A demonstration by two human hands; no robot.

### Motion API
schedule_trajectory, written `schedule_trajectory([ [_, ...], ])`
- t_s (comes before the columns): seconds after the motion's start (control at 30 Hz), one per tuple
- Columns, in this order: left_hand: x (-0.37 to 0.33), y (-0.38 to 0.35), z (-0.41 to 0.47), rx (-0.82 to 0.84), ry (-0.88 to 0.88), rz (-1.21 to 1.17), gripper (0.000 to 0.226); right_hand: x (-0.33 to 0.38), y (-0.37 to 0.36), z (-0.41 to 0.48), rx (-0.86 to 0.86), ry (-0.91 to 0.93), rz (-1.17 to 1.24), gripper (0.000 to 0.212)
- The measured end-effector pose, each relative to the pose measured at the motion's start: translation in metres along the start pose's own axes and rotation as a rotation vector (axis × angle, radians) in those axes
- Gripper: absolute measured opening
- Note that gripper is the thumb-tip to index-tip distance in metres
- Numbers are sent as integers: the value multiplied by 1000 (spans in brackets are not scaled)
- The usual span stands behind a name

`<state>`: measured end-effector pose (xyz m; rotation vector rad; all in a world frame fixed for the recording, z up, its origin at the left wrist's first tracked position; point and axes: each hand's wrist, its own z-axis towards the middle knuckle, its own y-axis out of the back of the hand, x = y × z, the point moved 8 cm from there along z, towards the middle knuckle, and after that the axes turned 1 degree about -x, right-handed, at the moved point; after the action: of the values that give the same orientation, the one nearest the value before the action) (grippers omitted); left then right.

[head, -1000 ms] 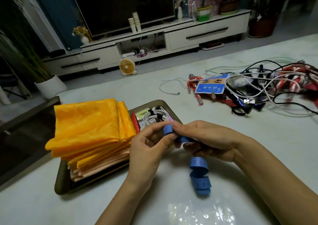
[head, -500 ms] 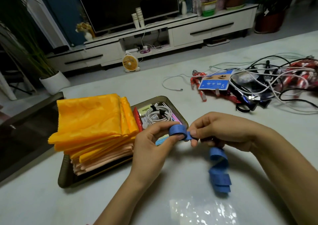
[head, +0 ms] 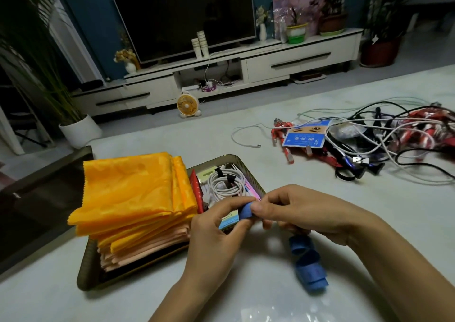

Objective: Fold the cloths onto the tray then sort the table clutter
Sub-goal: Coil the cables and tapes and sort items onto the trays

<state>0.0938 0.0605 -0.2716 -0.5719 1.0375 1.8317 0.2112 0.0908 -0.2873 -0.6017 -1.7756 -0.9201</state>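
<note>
- Clear plastic film (head: 261,313) lies on the white counter (head: 320,198) at the near edge, between the 2 forearms.
- Blue strip (head: 309,265): the free length hangs in loose coils below the right hand, with its lower end resting on the counter. The upper end is rolled tight and held between both hands.
- Left hand (head: 214,235): thumb and fingers clamped on the rolled end of the blue strip.
- Right hand (head: 307,213): fingers curled, with the thumb and forefinger pinching the same roll from the opposite side.
- Tray (head: 86,272) sits on the counter, just left of the left hand.
- Folded cloths (head: 128,193) are stacked in the left part of the tray, orange pieces on top and pale peach pieces below. The top pieces spread wider than those under them.
- Right part of the tray: 1 bundled white cable (head: 225,183) bound with dark ties, lying on coloured cards. A red packet (head: 197,191) stands against the cloths.
- Clutter pile (head: 384,144) lies farther right, well apart from the tray. It is made up of tangled white and black leads and red wrappers, with a blue card (head: 305,137) at its left end.
- Beyond the counter, a small yellow fan (head: 188,105) stands on the floor before a white TV cabinet (head: 295,63).
</note>
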Motion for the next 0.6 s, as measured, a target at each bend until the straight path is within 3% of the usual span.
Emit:
schedule_trajectory([
  [0.2,2,0,-2,-9,36,-3,28,-5,0,3,-22,-5,-19,47],
  [0.4,-4,1,1,-9,77,-42,33,-3,0,0,31,-41,86,28],
  [0.6,8,1,-2,-75,282,-393,33,-1,-10,2,120,-24,320,21],
])
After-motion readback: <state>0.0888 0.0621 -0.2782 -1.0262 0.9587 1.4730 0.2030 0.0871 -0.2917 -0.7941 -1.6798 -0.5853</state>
